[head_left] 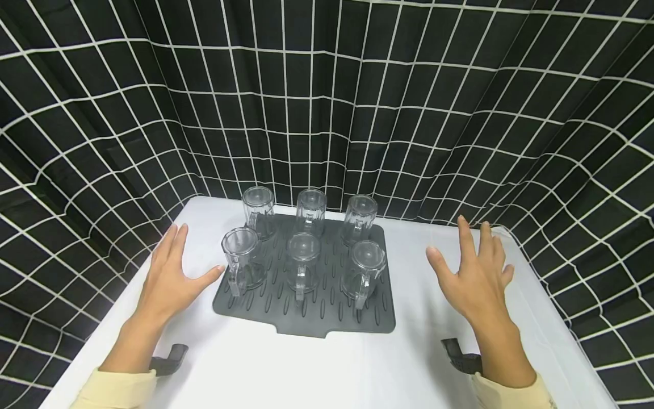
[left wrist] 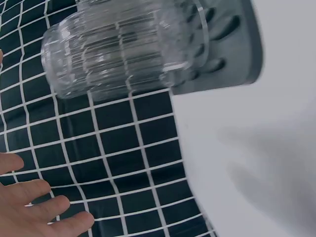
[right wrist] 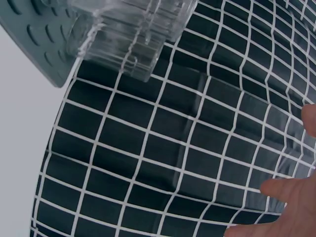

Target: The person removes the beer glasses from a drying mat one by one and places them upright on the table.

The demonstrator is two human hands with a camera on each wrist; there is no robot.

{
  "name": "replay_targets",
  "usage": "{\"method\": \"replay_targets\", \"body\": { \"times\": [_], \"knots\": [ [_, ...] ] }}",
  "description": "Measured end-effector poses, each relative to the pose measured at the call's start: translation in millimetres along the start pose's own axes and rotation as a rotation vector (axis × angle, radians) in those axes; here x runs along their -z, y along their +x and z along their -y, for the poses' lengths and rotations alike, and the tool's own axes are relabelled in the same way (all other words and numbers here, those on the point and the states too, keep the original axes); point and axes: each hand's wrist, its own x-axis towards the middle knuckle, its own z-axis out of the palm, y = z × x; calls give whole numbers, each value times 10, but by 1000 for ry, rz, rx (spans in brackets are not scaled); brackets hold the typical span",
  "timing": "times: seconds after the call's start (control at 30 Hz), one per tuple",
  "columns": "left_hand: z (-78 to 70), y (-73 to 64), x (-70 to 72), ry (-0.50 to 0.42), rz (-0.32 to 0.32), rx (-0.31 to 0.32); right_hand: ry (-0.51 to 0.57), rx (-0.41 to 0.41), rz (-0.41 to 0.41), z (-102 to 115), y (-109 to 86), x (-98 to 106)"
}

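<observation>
Clear glass mugs stand in two rows of three on a dark grey ribbed drying mat (head_left: 327,318). The front row holds a left mug (head_left: 242,258), a middle mug (head_left: 304,261) and a right mug (head_left: 364,267), their handles facing me. Behind them are the back left mug (head_left: 259,211), back middle mug (head_left: 310,211) and back right mug (head_left: 360,218). My left hand (head_left: 166,287), fingers spread and holding nothing, hovers left of the mat, its thumb tip nearest the front left mug. Spread and holding nothing too, my right hand (head_left: 475,278) hovers farther off, right of the mat.
The mat lies on a white table (head_left: 357,369). A black curtain with a white grid (head_left: 317,113) encloses the table's back and both sides. Dark wrist-worn pieces stick out inward by each forearm, one at the left wrist (head_left: 168,360), one at the right (head_left: 460,357).
</observation>
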Motion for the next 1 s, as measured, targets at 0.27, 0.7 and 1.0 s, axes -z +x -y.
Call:
{"method": "replay_targets", "body": {
  "times": [0.27, 0.7, 1.0],
  "knots": [
    [127, -111, -246, -71, 79, -13, 40, 42, -39, 27, -49, -76],
    [296, -261, -516, -85, 265, 65, 101, 61, -49, 65, -99, -153],
    [351, -327, -666, -85, 350, 81, 162, 84, -17, 83, -175, -247]
  ]
}}
